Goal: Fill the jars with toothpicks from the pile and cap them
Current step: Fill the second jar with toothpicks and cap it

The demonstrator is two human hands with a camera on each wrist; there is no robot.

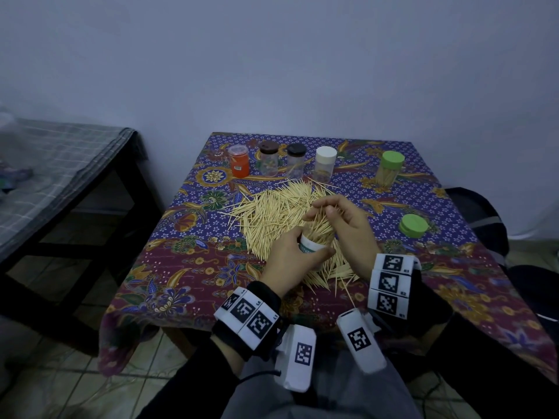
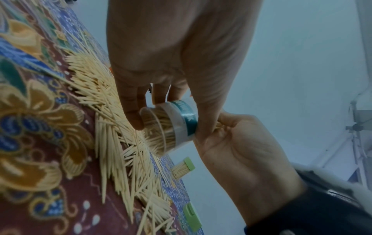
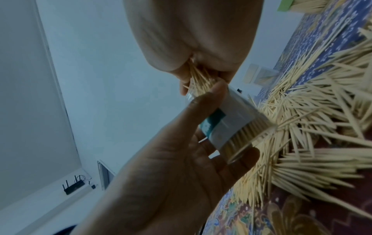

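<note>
a pale wall backs the counter, draped in a floral batik cloth, with a dark bench to one side. the pile of toothpicks sprawls across the middle; behind it stand five capped jars, the green-lidded jar apart at the right, and a loose green cap lies near the right edge. the left hand wraps its fingers around the open jar, held tilted over the pile and already well packed. the right hand pinches a bundle of toothpicks at the jar's mouth. to do this well, she should probably keep the sticks parallel, ease them in gently, and steady the jar.
</note>
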